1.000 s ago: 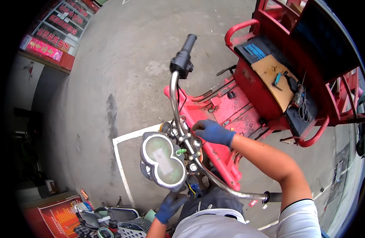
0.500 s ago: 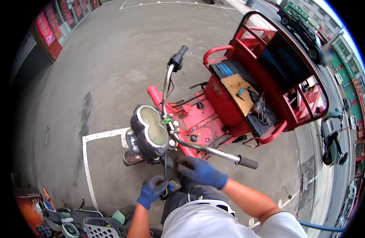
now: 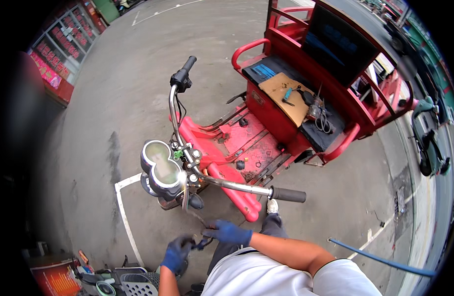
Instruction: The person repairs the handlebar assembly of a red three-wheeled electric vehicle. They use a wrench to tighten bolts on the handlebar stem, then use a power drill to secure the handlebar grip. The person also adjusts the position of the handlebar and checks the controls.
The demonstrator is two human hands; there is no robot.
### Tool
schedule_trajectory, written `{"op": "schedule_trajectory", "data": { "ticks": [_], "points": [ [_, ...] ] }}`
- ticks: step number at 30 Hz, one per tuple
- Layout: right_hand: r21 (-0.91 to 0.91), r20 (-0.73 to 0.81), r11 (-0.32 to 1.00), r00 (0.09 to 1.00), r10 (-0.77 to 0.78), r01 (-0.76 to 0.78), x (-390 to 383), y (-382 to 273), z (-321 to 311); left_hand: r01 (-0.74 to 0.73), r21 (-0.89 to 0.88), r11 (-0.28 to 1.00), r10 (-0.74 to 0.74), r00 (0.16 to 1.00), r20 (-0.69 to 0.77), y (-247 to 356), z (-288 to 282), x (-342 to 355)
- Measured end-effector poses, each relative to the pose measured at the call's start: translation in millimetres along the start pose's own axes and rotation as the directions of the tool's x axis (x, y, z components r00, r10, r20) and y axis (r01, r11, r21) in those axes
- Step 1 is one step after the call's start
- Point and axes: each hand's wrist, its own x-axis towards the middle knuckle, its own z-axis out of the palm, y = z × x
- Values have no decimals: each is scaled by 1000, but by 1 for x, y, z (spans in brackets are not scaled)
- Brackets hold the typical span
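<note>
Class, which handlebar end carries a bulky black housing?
The far end, higher in the picture, has the housing. The near end, lower right, shows only a plain dark sleeve.

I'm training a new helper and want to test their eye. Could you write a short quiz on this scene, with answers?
1. In the picture, where is the twin-dial cluster relative to the black seat?
A) lower left
B) upper right
C) directly above
2. True or false: the gloved right grip is clasping the handlebar.
3. Fill in: the tool lying on the cardboard sheet has a ____ handle.

Key:
1. A
2. False; it is apart from the handlebar, near the gloved left grip, with a small dark piece between them.
3. teal
</note>
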Motion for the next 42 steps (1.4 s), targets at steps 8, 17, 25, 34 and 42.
{"op": "schedule_trajectory", "data": {
  "ticks": [8,17,25,34,42],
  "points": [
    [-287,189,958,979,80,-23,-25,55,-80,-182,-441,879,150,983,-106,163,62,20],
    [-382,147,747,834,-532,544,-49,70,-123,-289,-547,785,143,945,-295,318,109,-42],
    [-790,-405,558,899,-164,-254,-121,171,-336,-145,-783,605,-139,949,-283,301,121,-25],
    [-258,-828,644,508,236,-720,-47,162,-508,-51,-741,670,-337,868,-365,332,189,-2],
    [91,-954,651,121,273,-753,28,212,-522,-5,-630,776,-474,655,-588,316,236,-40]
  ]
}}
